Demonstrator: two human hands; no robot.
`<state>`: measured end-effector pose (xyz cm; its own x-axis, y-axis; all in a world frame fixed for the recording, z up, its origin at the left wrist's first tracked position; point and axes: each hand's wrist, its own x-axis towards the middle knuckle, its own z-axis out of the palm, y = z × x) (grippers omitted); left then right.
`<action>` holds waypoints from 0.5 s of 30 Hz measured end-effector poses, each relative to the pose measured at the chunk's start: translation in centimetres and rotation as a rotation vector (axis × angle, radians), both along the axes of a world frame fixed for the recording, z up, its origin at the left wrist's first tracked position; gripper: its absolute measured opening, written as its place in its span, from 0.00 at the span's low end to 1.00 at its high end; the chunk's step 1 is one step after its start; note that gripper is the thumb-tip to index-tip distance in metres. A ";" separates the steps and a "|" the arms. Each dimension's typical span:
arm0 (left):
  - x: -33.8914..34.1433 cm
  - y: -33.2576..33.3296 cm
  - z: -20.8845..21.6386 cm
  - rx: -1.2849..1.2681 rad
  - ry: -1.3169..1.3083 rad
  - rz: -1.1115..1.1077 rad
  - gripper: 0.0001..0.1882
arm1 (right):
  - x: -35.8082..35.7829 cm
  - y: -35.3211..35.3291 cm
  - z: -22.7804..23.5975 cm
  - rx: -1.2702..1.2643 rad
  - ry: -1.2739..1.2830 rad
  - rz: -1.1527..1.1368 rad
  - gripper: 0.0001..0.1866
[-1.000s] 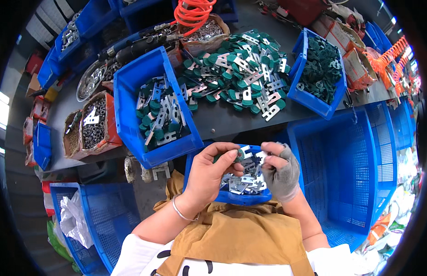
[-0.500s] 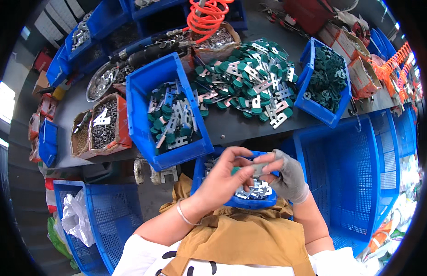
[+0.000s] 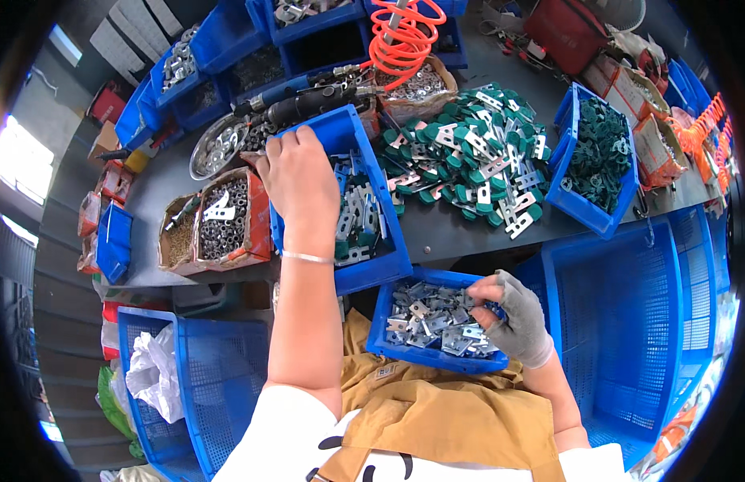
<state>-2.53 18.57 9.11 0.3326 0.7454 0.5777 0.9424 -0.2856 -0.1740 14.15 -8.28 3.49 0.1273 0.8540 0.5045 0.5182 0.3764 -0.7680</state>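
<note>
My left hand (image 3: 302, 177) is at the left side of a tilted blue bin (image 3: 372, 277), its fingers bent over the far-left rim. The hand hides part of that wall. Inside the bin lie metal brackets with green pads (image 3: 358, 217). My right hand (image 3: 515, 317), in a grey fingerless glove, hovers at the right end of a lower blue bin (image 3: 469, 365). Its bent fingers are apart, with nothing visible between them. Loose silvery metal plates (image 3: 436, 317) fill this lower bin, which sits close to my apron.
Padded brackets (image 3: 485, 153) are heaped on the bench beside a bin of green parts (image 3: 597, 157). A carton of nuts (image 3: 224, 221) stands on the left. Power tools (image 3: 316, 100) and a coiled red hose (image 3: 404, 40) lie behind. Blue crates (image 3: 613, 321) flank me.
My left hand has left the green-padded piece that both hands held and reached forward to the tilted bin's rim. My right hand stays above the lower bin. The view has shifted slightly.
</note>
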 end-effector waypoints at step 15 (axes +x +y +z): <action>10.3 -8.5 -6.9 -0.444 0.074 -0.305 0.08 | 5.7 0.1 0.8 0.008 0.016 -0.585 0.08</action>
